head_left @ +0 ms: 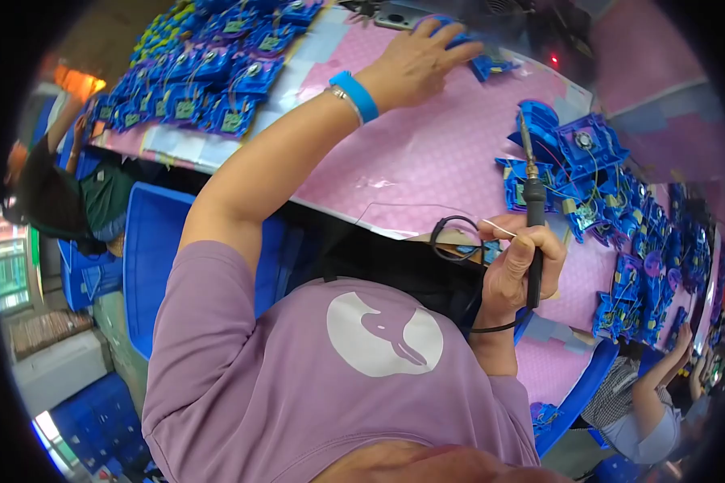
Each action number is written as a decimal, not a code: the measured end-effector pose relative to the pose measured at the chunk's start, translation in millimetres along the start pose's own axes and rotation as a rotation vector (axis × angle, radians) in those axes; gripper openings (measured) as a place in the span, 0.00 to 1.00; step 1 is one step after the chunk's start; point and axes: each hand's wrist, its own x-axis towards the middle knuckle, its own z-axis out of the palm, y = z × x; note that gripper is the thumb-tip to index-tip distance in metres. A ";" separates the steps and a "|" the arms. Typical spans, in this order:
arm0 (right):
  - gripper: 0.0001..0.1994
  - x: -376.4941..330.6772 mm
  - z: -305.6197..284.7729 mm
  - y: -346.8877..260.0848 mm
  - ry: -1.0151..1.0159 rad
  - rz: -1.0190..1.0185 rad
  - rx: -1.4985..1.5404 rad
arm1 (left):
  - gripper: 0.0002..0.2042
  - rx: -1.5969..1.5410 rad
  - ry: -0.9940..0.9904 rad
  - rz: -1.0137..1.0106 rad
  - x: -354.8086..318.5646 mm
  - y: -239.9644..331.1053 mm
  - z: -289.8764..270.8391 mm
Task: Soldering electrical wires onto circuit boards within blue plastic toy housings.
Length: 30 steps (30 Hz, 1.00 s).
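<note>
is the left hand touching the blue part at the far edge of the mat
Touching: the head view shows the left hand lying over the blue part, fingers pressed on it with no gap.

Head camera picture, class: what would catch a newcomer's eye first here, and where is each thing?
First, the soldering iron upright in the right hand, right of centre, with a thin wire beside it. Next, the left hand, with a blue wristband, reaching far up the pink table mat onto a blue plastic part. Heaps of blue parts lie at top left and down the right side.
</note>
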 end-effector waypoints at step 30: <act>0.09 -8.8 22.5 -5.3 -0.175 -0.035 0.081 | 0.52 0.089 -0.556 0.052 -57.8 -4.0 -61.9</act>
